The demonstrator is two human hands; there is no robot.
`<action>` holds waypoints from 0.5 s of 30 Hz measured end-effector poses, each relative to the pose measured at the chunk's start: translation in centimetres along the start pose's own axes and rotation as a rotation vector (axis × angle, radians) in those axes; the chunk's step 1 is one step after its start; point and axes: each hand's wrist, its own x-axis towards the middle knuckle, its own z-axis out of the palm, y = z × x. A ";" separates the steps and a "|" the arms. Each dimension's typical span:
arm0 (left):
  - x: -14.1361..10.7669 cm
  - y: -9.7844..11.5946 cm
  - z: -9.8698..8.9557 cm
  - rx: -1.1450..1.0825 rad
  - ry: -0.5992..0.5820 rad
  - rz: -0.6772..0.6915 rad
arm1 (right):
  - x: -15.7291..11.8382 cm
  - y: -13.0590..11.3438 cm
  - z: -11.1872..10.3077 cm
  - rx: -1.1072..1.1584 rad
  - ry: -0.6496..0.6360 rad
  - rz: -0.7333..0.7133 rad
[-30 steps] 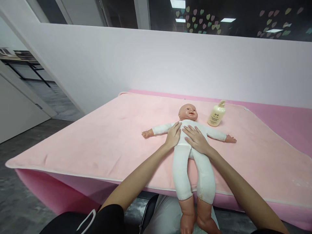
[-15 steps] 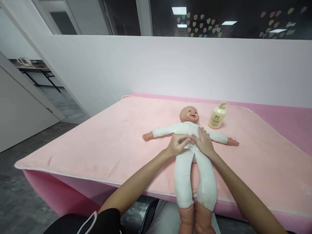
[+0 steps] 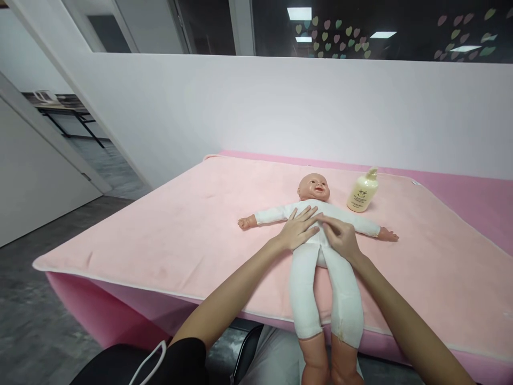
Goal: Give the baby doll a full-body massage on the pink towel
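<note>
A baby doll (image 3: pixel 316 251) with a white cloth body lies on its back on the pink blanket (image 3: pixel 180 224), its arms spread and its feet past the near edge. My left hand (image 3: pixel 300 229) rests flat on the left side of its torso, fingers spread. On the right side of the torso, my right hand (image 3: pixel 340 236) is bent at the fingers, with its fingertips touching the doll near my left fingers. It holds nothing that I can see. A pale yellow pump bottle (image 3: pixel 362 192) stands beyond the doll's arm on the right.
The white wall (image 3: pixel 280 107) rises behind the table, with a dark window above it. A pink cover (image 3: pixel 473 208) shows under the blanket. At the far left are a door (image 3: pixel 36 171) and a distant table. A chair and my legs are below the near edge.
My left hand has flattened and spread on the torso, where it was arched before. My right hand has gone from lying flat to bent fingers. The view has shifted slightly.
</note>
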 end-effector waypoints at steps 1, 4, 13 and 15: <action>0.0 -0.4 0.2 0.002 0.024 -0.020 | -0.1 -0.4 0.0 -0.009 -0.076 -0.059; 0.2 -1.2 0.7 0.004 0.087 -0.077 | -0.1 -0.9 0.0 -0.045 -0.258 -0.158; 0.4 -1.2 1.0 0.001 0.344 -0.279 | 0.7 0.1 -0.2 -0.311 -0.491 -0.139; 0.4 -1.0 1.0 -0.021 0.364 -0.295 | 0.7 0.2 -0.3 -0.364 -0.499 -0.117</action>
